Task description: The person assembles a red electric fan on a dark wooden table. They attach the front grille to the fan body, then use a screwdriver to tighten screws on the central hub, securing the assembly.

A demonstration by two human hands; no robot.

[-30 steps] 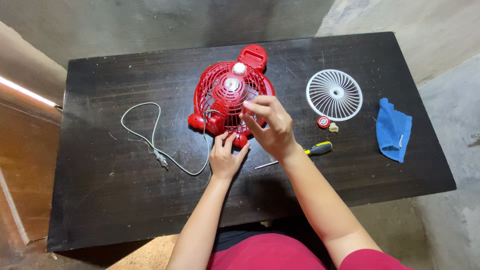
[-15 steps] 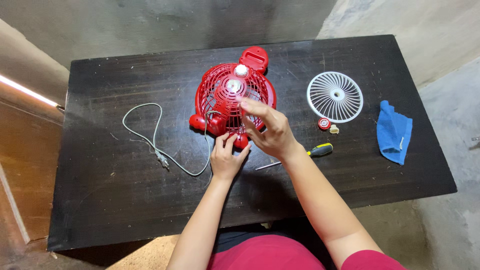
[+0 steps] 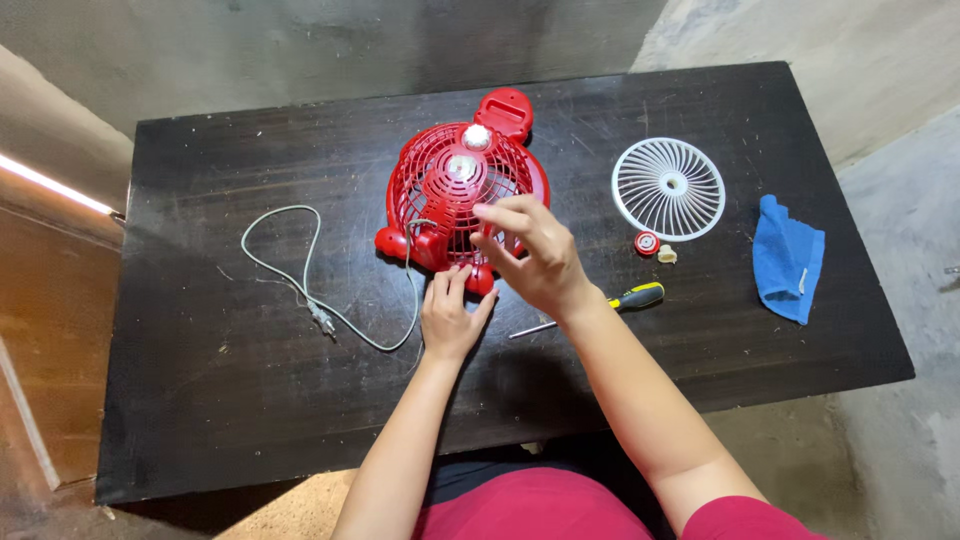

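Dark wooden bench [image 3: 200, 400], scratched, fills view. Red fan body [image 3: 462, 190] lying flat near centre, toward 12 o'clock edge, grille up, silver hub showing. White fan blade [image 3: 668, 189] at fan's 3 o'clock, well apart. Grey cord [image 3: 300, 280] looping at 8 o'clock from fan. Blue cloth [image 3: 787, 258] far toward 3 o'clock. Right hand [image 3: 535, 255] over grille's 5 o'clock part, fingers loosely curled, gripping nothing visible. Left hand [image 3: 450, 315] open, fingertips touching fan's 6 o'clock rim. Yellow-handled screwdriver [image 3: 600, 308] just beside right wrist. Small red cap [image 3: 647, 243] below blade.
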